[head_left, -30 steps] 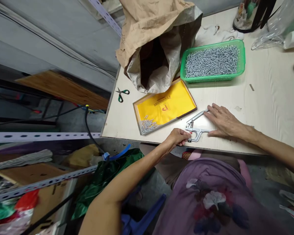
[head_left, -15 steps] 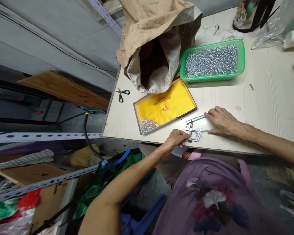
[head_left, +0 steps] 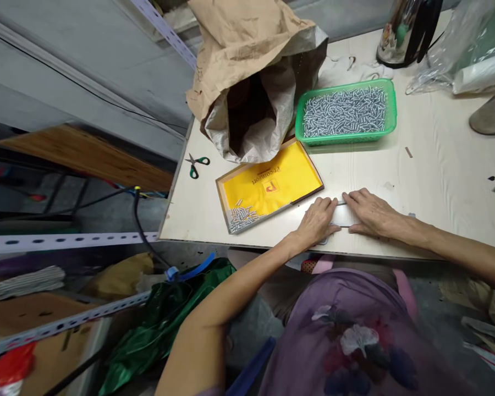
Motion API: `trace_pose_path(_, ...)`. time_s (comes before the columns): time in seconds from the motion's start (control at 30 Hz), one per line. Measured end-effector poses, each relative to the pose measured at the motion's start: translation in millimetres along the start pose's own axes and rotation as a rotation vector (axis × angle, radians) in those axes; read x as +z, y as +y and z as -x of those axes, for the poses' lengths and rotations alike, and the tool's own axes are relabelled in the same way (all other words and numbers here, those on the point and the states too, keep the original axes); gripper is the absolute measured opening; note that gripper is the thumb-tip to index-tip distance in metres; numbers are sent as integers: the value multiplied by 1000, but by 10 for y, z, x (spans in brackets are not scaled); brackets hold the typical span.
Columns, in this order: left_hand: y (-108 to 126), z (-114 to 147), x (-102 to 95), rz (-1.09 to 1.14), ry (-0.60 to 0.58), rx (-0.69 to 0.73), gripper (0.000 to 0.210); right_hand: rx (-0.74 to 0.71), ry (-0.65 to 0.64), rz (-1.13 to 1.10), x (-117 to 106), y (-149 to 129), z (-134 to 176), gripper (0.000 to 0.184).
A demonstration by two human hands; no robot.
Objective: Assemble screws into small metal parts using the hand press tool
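Silver snap-fastener pliers [head_left: 345, 226] lie near the table's front edge, between my two hands. My left hand [head_left: 315, 221] is closed over the head end of the pliers, hiding the jaws and the spring there. At the other end, my right hand [head_left: 371, 213] grips the two handles, thumb on the lower one and fingers on the upper. Left of my hands is a shallow cardboard tray [head_left: 220, 192] with a yellow printed sheet [head_left: 289, 179] in it. Small metal springs [head_left: 243, 218] are heaped in its near left corner.
Behind the tray stand a large open paper sack [head_left: 243, 49] and a green basket [head_left: 391, 110] full of small metal springs. Scissors [head_left: 194, 164] lie at the left table edge. A kettle [head_left: 400, 41], plastic bags [head_left: 474, 55] and a metal container [head_left: 489, 115] stand at the back right.
My left hand has gone from pinching at the jaws of the pliers to covering their whole head end. My right hand stays on the handles. The view has shifted slightly.
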State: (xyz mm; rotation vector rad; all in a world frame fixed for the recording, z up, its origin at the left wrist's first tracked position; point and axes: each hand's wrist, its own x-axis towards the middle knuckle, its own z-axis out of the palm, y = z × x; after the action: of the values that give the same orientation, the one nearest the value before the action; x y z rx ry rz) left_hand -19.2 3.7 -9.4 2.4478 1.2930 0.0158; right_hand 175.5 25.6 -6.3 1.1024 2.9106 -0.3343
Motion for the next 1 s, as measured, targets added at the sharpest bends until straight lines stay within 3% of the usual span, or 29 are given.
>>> trace_pose_path(0.1, 16, -28, -41, -50, -40, 1, 71, 26, -39, 34, -48, 27, 15, 64)
trace_pose_path(0.3, 73, -115, -82, -86, -53, 50, 35, 26, -63, 61, -112, 15, 27, 28)
trace_pose_path(0.5, 96, -100, -69, -47, -71, 64, 20, 22, -93, 11, -114, -9, 65, 12)
trace_pose_path(0.67, 103, -99, -15, 8, -69, 28, 6, 1, -82, -75, -17, -36, 61, 27)
trace_pose_path(0.8, 107, -97, 11, 26, -41, -3, 8, 28, -45, -67, 2, -15, 51, 22)
trace_pose_path(0.87, 117, -57, 73, 31, 36, -34, 18, 30, -27, -50, -39, 54, 35, 18)
trace_pose_path(0.93, 141, 17, 196, 36, 139, -35, 30, -3, -45, -50, -93, 155, 16, 37)
trace_pose_path(1.0, 186, 110, 366, 49, 216, 12, 35, -50, -86, -74, -131, 262, -7, 44)
